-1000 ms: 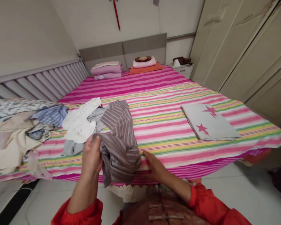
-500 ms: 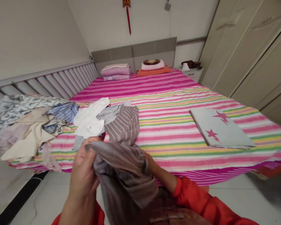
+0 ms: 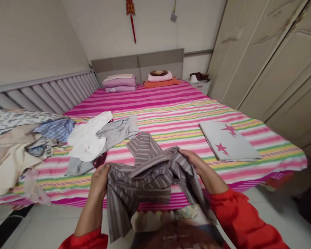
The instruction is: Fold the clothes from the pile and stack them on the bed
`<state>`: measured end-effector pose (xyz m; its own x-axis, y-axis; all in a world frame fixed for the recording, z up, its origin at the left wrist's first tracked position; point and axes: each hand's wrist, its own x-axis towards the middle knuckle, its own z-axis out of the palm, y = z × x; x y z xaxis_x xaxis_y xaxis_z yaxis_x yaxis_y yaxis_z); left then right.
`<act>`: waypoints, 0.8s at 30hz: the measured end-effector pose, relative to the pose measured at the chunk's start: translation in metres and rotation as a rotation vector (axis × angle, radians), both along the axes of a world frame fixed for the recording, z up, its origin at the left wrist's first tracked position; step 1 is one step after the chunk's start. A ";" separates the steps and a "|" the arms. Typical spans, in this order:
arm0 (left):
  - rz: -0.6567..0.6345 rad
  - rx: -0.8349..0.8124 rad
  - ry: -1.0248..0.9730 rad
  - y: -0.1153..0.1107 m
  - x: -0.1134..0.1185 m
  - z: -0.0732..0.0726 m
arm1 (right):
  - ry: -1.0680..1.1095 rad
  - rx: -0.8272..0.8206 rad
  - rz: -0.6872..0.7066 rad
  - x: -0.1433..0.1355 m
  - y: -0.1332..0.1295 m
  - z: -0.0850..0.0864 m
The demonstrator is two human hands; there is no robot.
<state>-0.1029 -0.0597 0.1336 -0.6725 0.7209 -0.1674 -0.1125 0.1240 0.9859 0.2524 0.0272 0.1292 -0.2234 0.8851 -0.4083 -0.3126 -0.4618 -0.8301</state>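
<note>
A grey-brown striped shirt (image 3: 150, 176) is stretched between my two hands over the near edge of the bed. My left hand (image 3: 100, 178) pinches its left side, and my right hand (image 3: 193, 160) grips its right side. One striped part lies on the bedspread beyond, while other parts hang down in front of me. Left of it lie a white garment (image 3: 86, 140), a light grey garment (image 3: 119, 129) and a dark red bit of cloth (image 3: 100, 159). To the right rests a folded pale grey cloth with pink stars (image 3: 229, 143).
A heap of mixed clothes (image 3: 15, 145) spreads over the bed's left side by a slatted rail (image 3: 41, 88). Folded purple bedding (image 3: 120, 83) and an orange folded cloth (image 3: 162, 83) sit near the headboard (image 3: 160, 62). A wardrobe (image 3: 261, 58) stands at the right.
The striped shirt, bunched up before, is now spread wider and its far part has come off the grey garment. My right hand has moved up and right into clear sight.
</note>
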 end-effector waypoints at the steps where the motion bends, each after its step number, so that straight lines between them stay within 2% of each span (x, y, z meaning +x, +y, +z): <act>1: 0.000 -0.019 0.019 0.001 0.002 -0.012 | -0.034 -0.020 -0.023 0.002 -0.001 -0.014; 4: -0.020 -0.071 0.056 -0.006 -0.004 -0.037 | -0.112 0.000 -0.053 0.019 -0.013 -0.046; 6: -0.040 -0.103 0.074 -0.011 -0.010 -0.042 | -0.184 0.066 -0.061 0.034 -0.024 -0.052; 10: -0.142 -0.182 0.144 -0.016 -0.017 -0.033 | -0.249 0.183 -0.087 0.047 -0.037 -0.039; 15: -0.335 -0.274 0.504 -0.025 -0.029 -0.024 | -0.276 0.238 0.007 0.043 -0.038 -0.027; 17: -0.349 -0.289 0.634 -0.031 -0.041 -0.022 | -0.279 0.239 0.011 0.050 -0.035 -0.024; 19: -0.308 -0.277 0.720 -0.039 -0.052 -0.014 | -0.264 0.222 -0.038 0.061 -0.028 -0.017; 21: -0.215 -0.206 0.785 -0.048 -0.059 0.002 | -0.236 0.223 -0.123 0.074 -0.019 -0.002; 24: 0.057 -0.017 0.785 -0.064 -0.052 0.036 | -0.245 0.422 -0.313 0.085 -0.014 0.034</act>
<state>-0.1549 -0.1236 0.1699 -0.6343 0.6836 0.3610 0.6092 0.1545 0.7778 0.3374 0.0136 0.1634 0.1315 0.9912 -0.0129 -0.1567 0.0080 -0.9876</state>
